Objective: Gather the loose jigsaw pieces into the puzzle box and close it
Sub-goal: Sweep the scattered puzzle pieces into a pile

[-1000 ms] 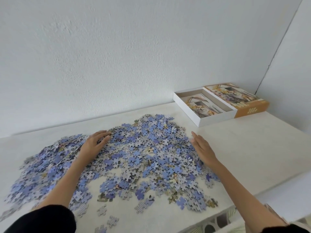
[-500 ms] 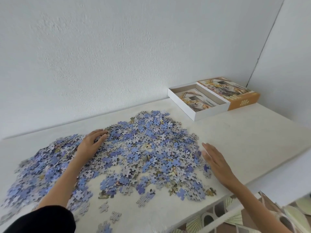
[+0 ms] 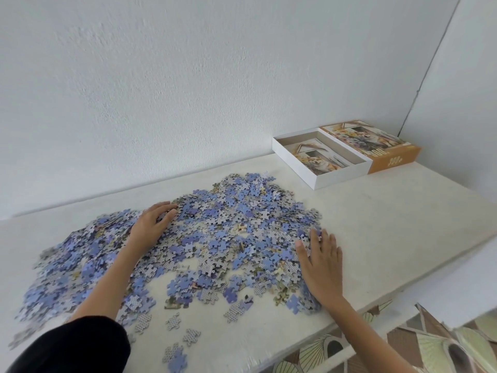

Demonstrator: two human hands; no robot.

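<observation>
Flat, open left hand [image 3: 150, 227] and right hand [image 3: 321, 261] corral blue-backed cardboard jigsaw pieces [image 3: 215, 238]; hasty sweeping risks spilling strays [image 3: 177, 356] over the white table's edge [image 3: 376, 297].

I see a black sleeve [image 3: 72, 345] on the left arm. The left hand [image 3: 152, 227] and right hand [image 3: 322, 267] are bare.

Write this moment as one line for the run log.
phase: gathering | left hand: resting on jigsaw pieces | right hand: flat at pile edge | puzzle box: open | lid: beside it
</observation>
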